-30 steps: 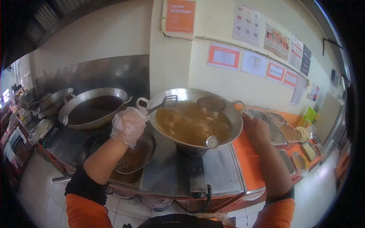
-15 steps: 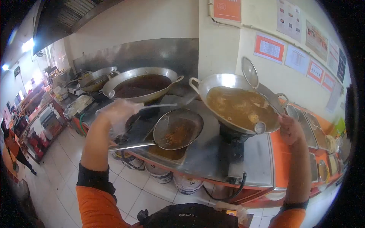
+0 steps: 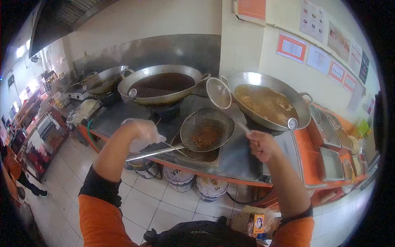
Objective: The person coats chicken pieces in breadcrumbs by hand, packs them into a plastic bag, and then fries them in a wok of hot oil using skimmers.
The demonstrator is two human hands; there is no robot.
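Note:
My left hand [image 3: 144, 132], in a clear plastic glove, is closed round a thin-handled utensil [image 3: 194, 155] whose slotted end lies low beside the large strainer. That strainer [image 3: 224, 138] holds brown crumbs [image 3: 204, 135] and rests over a metal tray [image 3: 212, 161], its long handle stretching left beneath my left hand. Bare and closed, my right hand [image 3: 262, 145] grips the handle of a small mesh skimmer [image 3: 219, 94], raised between two woks. The right wok [image 3: 302, 117] contains cloudy brown oil with bits in it; the middle wok [image 3: 164, 101] contains dark oil.
Farther left is another wok [image 3: 103, 88]. Lidded buckets [image 3: 179, 177] stand under the steel counter [image 3: 242, 166]. Metal trays [image 3: 331, 164] line the orange counter at right. A person's dark-clad leg [image 3: 31, 183] shows at far left. An open box [image 3: 242, 220] sits low in front.
My right hand has moved left and down, carrying the skimmer away from the right wok. My left hand has shifted right and lower, and its utensil now points down beside the strainer.

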